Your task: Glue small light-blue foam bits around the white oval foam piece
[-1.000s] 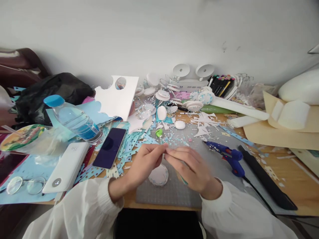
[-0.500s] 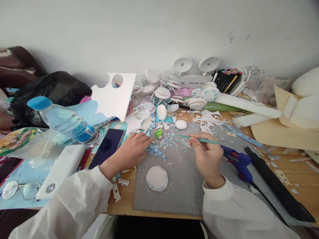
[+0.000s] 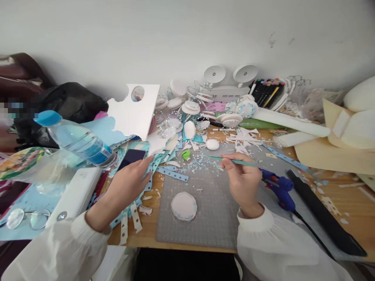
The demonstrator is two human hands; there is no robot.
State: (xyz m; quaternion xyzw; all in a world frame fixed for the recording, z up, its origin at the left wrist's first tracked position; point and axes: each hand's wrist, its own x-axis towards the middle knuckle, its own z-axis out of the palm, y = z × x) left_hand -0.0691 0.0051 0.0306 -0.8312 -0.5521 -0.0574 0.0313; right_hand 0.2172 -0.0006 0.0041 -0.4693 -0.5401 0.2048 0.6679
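Observation:
My right hand point(image 3: 243, 179) is closed around a thin teal stick tool point(image 3: 231, 160) whose tip points left over blue and white confetti bits point(image 3: 202, 166) on the grey cutting mat point(image 3: 216, 218). My left hand point(image 3: 129, 181) lies with its fingers stretched out over blue punched paper strips point(image 3: 171, 175) and partly covers a black phone point(image 3: 131, 156). A round white disc with a blue dotted rim point(image 3: 184, 206) rests on the mat between my wrists.
A water bottle point(image 3: 79, 140), a white power bank point(image 3: 76, 191) and glasses point(image 3: 27, 217) sit at the left. To the right of the mat are a blue glue gun point(image 3: 277, 187) and a black ruler point(image 3: 325, 212). Marker pens point(image 3: 266, 91), white discs and foam pieces crowd the back.
My left hand has slid left from the mat's edge onto the strips and phone, its fingers now stretched out. The right hand keeps the teal stick almost where it was.

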